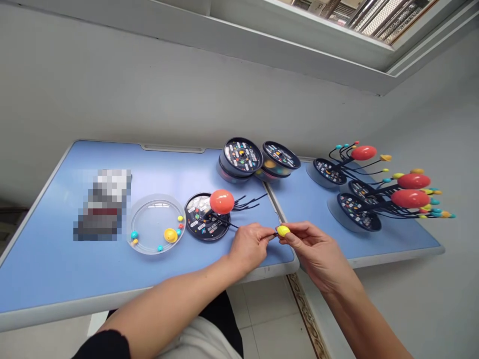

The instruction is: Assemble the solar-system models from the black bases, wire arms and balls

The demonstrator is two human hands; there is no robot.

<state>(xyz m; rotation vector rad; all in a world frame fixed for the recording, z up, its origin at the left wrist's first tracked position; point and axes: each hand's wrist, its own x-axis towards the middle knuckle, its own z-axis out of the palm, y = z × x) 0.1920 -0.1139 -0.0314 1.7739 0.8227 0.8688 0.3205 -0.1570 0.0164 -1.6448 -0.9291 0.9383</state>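
My left hand (249, 247) is closed on a thin black rod (232, 225) of a planet model, pinching it near its outer end. Between the fingertips of my right hand (318, 254) is a yellow ball (283, 231), touching or very close to the rod's tip; the fingers hide the exact joint. The model's round black base (207, 234) lies on the blue table, printed with small planets and labels. A large red-orange ball (222, 201) tops its stem, and several bare rods fan out to the right. Beside the base, a clear round tray (155, 251) holds small coloured balls and a yellow ringed planet (170, 235).
Stacked round planet kits (240, 157) and more kits (280, 155) stand by the wall. On the right table (396, 237) are three assembled models with red balls (410, 198). A blurred-out item (105, 204) lies at left. A seam divides the two tables.
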